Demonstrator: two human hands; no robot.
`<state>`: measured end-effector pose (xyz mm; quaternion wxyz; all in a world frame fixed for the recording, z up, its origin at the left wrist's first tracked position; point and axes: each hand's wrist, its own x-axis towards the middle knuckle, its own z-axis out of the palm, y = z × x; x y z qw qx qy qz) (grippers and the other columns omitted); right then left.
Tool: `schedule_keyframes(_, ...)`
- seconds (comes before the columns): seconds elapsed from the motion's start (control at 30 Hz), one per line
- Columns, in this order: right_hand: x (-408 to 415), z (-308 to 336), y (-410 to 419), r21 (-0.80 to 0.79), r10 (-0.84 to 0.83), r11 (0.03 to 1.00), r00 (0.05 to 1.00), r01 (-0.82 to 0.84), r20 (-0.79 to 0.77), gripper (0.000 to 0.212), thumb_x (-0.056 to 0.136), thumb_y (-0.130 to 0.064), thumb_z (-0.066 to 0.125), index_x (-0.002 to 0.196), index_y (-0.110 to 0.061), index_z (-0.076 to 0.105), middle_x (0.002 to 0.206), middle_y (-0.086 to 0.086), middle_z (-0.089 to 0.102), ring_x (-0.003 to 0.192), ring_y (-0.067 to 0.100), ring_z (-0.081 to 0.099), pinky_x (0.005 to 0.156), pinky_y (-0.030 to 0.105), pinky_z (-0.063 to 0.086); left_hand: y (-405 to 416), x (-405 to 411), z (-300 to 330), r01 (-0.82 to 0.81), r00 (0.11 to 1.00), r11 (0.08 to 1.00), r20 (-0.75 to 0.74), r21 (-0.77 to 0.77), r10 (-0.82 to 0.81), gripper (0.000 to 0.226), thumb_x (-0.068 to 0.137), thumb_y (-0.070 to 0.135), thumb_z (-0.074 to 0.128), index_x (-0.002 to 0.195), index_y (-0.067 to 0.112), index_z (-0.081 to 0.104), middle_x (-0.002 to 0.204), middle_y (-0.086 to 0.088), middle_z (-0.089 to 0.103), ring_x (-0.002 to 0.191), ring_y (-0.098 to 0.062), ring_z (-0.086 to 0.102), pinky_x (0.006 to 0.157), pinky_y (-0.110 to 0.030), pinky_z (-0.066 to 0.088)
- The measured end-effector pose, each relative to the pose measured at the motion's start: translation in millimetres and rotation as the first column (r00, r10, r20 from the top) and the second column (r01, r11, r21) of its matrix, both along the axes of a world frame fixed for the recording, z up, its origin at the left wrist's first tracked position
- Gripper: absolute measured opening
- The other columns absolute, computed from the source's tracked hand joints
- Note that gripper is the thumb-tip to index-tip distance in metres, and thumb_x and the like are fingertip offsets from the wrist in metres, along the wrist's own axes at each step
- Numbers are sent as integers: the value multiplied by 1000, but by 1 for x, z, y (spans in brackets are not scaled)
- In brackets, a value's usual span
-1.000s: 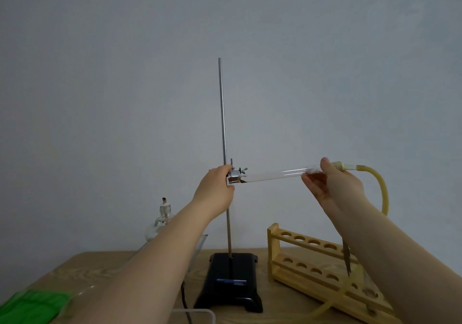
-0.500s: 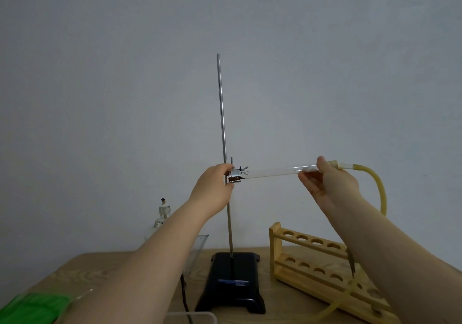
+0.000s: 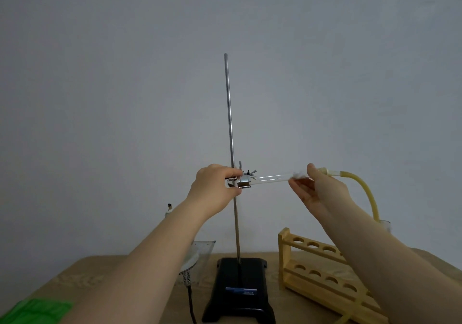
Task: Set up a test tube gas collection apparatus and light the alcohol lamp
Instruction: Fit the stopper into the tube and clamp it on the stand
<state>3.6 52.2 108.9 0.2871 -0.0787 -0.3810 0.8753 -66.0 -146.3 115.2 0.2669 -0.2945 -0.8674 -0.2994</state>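
Head view: my left hand (image 3: 215, 186) grip is pinched on the clamp (image 3: 243, 180); right hand (image 3: 322, 188) grip is closed round the test tube (image 3: 271, 176) mouth, tube near-level in the clamp. Risk: overtightening cracks glass; a loose clamp drops it onto the surface (image 3: 82, 273).

Plain grey-white wall (image 3: 125, 86) fills most of view, unmarked, matte. Light soft and even, slightly brighter toward wall's centre, dimmer at upper corners. Light wooden table (image 3: 82, 276) runs along bottom, directly below wall, far edge meeting wall. Tabletop pale tan with faint grain, left corner rounded by wide lens. Floor hidden below table.
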Motion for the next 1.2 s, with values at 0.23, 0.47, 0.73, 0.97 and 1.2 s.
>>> schedule_keyframes(0.23, -14, -2, -15, 8, 44, 999, 999, -44, 3, 12, 92, -11, 60, 89, -1, 55, 84, 16, 62, 78, 26, 66, 81, 41, 57, -3, -6, 6, -27, 996, 996, -86, -88, 19, 40, 79, 31, 68, 117, 37, 62, 119, 6, 58, 119, -22, 41, 100, -41, 38)
schedule_keyframes(0.47, -19, -3, -27, 0, 78, 997, 996, -78, 31, 12, 91, -12, 62, 90, -2, 55, 83, 15, 64, 77, 26, 67, 81, 41, 57, -6, -7, 14, 34, 999, 991, -33, -130, -39, 32, 91, 21, 53, 120, 31, 62, 120, 3, 60, 118, -21, 46, 98, -36, 40)
schedule_keyframes(0.73, -21, -7, -33, 16, 124, 992, 991, -125, 47, 10, 91, -9, 61, 90, -1, 56, 84, 18, 66, 75, 27, 68, 74, 37, 57, -24, -8, 26, 16, 999, 995, 43, -100, -11, 35, 98, 12, 37, 128, 14, 55, 131, -3, 56, 121, -17, 50, 95, -23, 36)
schedule_keyframes(0.97, -22, -5, -35, 7, 123, 992, 990, -124, 63, 10, 90, -9, 62, 91, -1, 56, 84, 17, 66, 75, 26, 68, 75, 37, 56, -18, -3, 38, 19, 997, 999, 77, -41, -16, 34, 96, 22, 47, 128, 14, 55, 124, -3, 61, 112, -19, 56, 91, -29, 44)
schedule_keyframes(1.2, -20, -7, -33, 19, 134, 991, 989, -136, 68, 11, 90, -10, 62, 93, -1, 57, 86, 18, 67, 81, 27, 69, 77, 36, 56, 7, -16, 47, -60, 991, 988, 108, -139, 76, 26, 91, 32, 52, 83, 12, 68, 75, -10, 57, 67, -22, 49, 58, -28, 38)
